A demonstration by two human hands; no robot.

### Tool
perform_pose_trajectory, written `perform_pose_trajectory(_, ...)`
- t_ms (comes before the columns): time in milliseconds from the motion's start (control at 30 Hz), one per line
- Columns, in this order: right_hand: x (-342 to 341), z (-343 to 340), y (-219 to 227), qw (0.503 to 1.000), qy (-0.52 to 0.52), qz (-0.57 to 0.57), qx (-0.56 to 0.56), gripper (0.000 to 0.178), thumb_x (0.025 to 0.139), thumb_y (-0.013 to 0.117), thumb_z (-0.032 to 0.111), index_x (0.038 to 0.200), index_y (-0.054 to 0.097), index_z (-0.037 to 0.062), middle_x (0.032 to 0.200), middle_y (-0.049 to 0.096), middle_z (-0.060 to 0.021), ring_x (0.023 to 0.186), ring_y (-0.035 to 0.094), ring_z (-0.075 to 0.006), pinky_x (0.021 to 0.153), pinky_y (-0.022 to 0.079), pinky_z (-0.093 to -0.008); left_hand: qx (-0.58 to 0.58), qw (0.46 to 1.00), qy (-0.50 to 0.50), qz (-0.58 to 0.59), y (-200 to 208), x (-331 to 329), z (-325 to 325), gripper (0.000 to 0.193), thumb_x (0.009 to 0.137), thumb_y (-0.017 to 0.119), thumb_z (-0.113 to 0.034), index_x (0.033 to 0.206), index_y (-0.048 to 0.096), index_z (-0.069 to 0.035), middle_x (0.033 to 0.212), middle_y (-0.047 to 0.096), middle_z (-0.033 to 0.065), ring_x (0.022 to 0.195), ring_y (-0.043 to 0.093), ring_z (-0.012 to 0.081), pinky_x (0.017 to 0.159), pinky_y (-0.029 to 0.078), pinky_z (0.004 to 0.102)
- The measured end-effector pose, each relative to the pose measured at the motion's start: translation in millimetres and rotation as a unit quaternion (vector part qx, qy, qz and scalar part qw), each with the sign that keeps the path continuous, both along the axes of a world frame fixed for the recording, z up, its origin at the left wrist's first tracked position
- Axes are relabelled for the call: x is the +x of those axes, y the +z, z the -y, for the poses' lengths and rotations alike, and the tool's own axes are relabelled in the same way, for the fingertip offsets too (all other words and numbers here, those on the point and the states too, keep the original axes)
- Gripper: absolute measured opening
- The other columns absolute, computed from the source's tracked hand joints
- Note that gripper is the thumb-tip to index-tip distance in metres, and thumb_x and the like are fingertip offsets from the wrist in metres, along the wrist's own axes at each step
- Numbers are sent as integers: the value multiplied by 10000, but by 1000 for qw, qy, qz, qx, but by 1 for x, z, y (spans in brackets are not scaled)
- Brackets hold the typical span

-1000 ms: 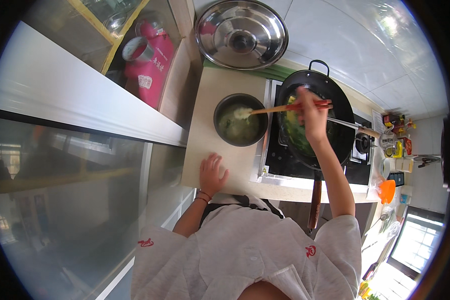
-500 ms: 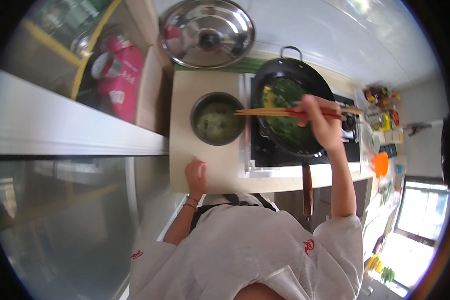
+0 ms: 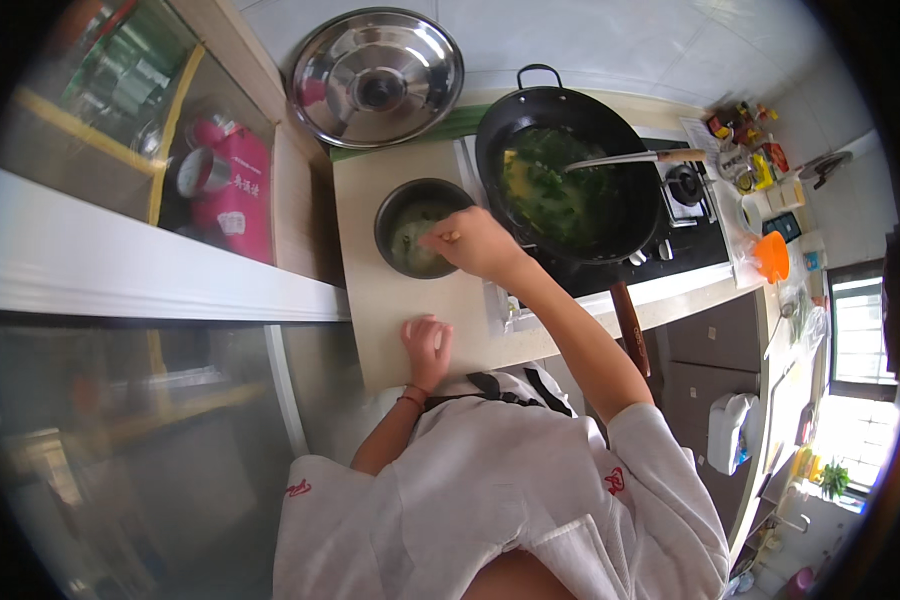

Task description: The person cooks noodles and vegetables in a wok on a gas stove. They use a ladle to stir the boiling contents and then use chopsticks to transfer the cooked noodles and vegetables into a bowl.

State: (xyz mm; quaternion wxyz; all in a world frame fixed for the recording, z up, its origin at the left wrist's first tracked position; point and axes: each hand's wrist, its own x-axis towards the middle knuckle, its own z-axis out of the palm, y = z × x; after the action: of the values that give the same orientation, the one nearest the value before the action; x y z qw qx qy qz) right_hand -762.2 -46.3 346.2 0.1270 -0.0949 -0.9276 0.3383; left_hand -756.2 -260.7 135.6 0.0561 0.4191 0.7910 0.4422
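My right hand is over the dark round pot, its fingers closed around chopsticks, which are seen nearly end-on. The pot holds a cloudy pale-green liquid with bits in it, partly hidden by the hand. My left hand rests on the counter near its front edge, fingers loosely bent and apart, holding nothing. Right of the pot, a black wok on the stove contains yellowish broth with green leaves. A metal utensil with a wooden handle leans in the wok, its head hidden in the broth.
A shiny steel lid leans against the back wall. The wok's wooden handle juts over the counter's front edge. Seasoning bottles and packets and an orange container stand to the right. A white-framed glass door borders the left.
My right hand has moved left from above the wok to the pot, and the chopsticks have swung from level to steep. The utensil in the wok now shows. The whole view has shifted slightly.
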Motion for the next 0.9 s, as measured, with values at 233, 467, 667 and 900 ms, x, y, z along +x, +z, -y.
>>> perform_pose_trajectory(233, -41, -11, -61, 993, 57, -22, 104, 176, 807, 682, 213, 850, 734, 50, 759, 671, -166, 712, 642, -349, 676, 529, -381, 7, 999, -22, -24, 4, -1, -6, 122, 885, 594, -192, 849, 644, -86, 941, 633, 77, 1047, 560, 260, 1037, 243, 494)
perform_pose_trajectory(467, -29, 2, 29, 999, 11, -48, 5, 187, 851, 669, 211, 839, 718, 31, 732, 669, -177, 637, 641, -335, 618, 515, -370, 32, 998, -9, 46, -10, -9, -1, 185, 907, 517, -173, 797, 636, -85, 876, 652, 76, 1003, 591, 250, 993, 287, 439)
perform_pose_trajectory(667, 10, 41, 12, 991, -21, -128, -11, 160, 858, 651, 184, 825, 701, 35, 737, 644, -188, 678, 625, -371, 604, 505, -413, 15, 981, -87, 171, -15, -30, 3, 187, 834, 438, -85, 716, 579, -50, 778, 646, 93, 843, 615, 283, 886, 387, 369)
perform_pose_trajectory(900, 50, 18, 29, 993, -77, -8, -90, 200, 886, 665, 230, 841, 710, 40, 701, 630, -153, 567, 598, -274, 529, 463, -326, -133, 895, -223, 362, 28, -30, 8, 205, 825, 411, -86, 749, 579, 4, 771, 622, 106, 775, 590, 183, 763, 481, 330)
